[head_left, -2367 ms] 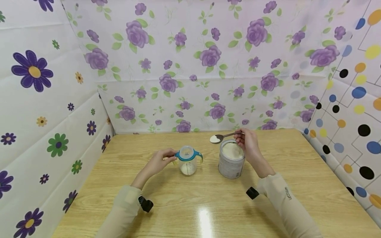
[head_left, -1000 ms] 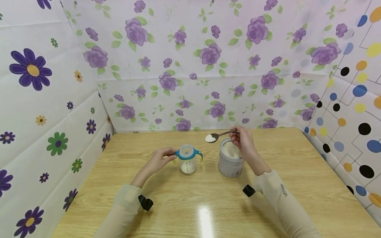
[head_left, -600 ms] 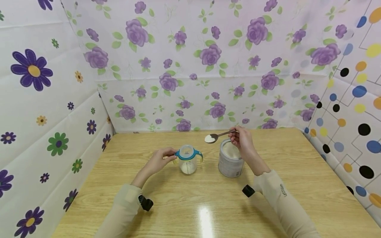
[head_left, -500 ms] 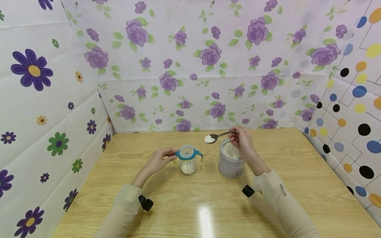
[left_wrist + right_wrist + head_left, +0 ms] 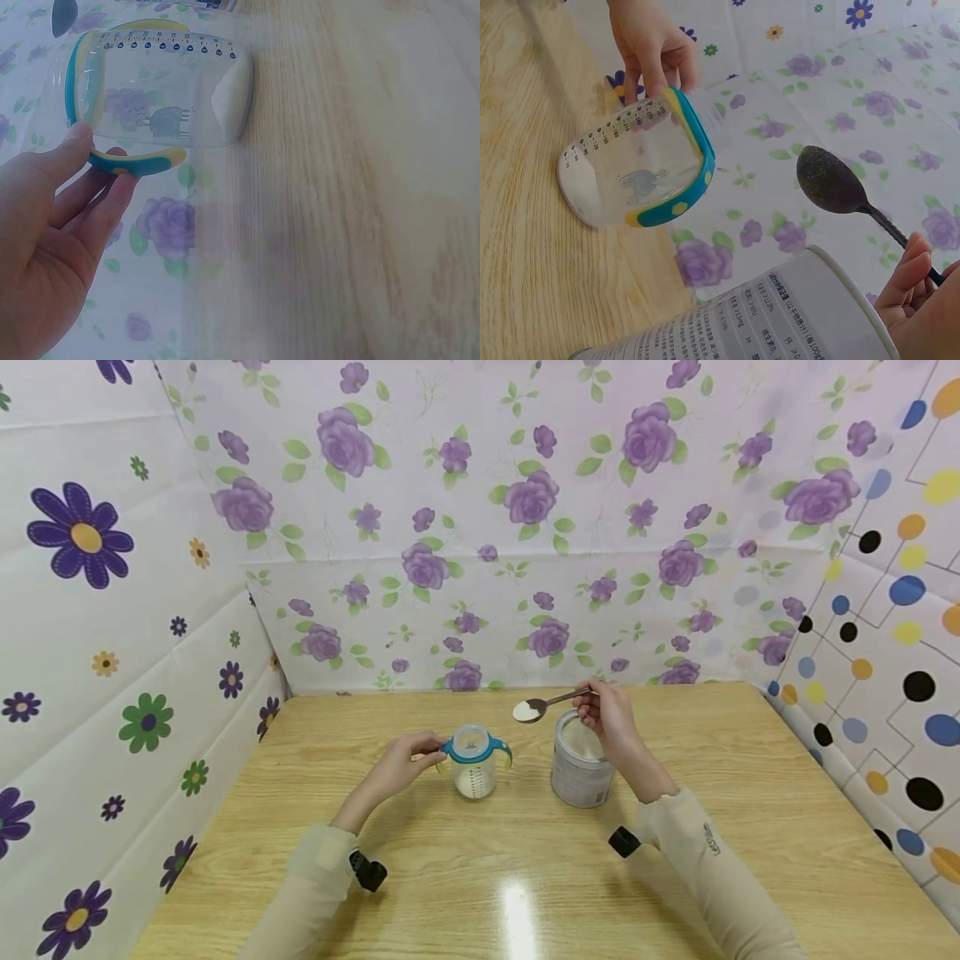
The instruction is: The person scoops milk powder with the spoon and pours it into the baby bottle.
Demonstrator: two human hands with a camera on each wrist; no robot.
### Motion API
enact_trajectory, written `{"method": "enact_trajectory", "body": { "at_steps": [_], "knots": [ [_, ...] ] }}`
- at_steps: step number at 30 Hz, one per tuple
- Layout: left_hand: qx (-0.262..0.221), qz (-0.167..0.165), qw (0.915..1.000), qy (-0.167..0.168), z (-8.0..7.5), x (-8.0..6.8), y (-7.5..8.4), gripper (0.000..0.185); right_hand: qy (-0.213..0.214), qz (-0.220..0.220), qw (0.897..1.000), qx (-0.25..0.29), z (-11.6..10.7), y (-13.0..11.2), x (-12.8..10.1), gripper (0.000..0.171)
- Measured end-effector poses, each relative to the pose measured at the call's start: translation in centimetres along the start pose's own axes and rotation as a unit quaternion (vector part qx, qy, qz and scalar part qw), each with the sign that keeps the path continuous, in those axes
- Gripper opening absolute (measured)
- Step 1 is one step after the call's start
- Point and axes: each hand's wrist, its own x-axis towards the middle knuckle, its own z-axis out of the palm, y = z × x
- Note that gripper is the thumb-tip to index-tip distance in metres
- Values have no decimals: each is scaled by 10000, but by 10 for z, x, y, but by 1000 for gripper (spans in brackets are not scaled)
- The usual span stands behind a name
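A clear baby bottle (image 5: 474, 779) with a blue collar and two curved handles stands upright on the table, white powder at its bottom. My left hand (image 5: 401, 766) pinches its left handle between thumb and fingers, as the left wrist view shows closely. My right hand (image 5: 613, 717) holds a dark spoon (image 5: 537, 708) by the handle; white powder lies in its bowl. The spoon hangs level between bottle and tin, higher than the bottle's open mouth. Beneath my right hand stands an open tin (image 5: 582, 777) of pale powder; its printed label faces the right wrist view.
The wooden table (image 5: 450, 877) reaches back to a flowered cloth wall (image 5: 487, 602). Patterned cloths also close off the left and right sides. A small black camera sits on each wrist.
My right hand has carried the powder-laden spoon slightly left, away from over the tin and toward the bottle, slowing lately. My left hand and the bottle have stayed in place.
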Motion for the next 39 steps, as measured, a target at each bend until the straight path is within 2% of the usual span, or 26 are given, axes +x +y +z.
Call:
{"method": "enact_trajectory", "body": {
  "at_steps": [12,22,39],
  "knots": [
    [62,49,10000,35,0,-1,2,22,-116,98,9999,-49,6,3,-1,28],
    [-11,-41,10000,41,0,0,2,20,-334,117,9992,-196,8,8,0,29],
    [-117,-9,9999,51,1,0,0,22,-574,238,9975,-342,13,9,-2,29]
  ]
}}
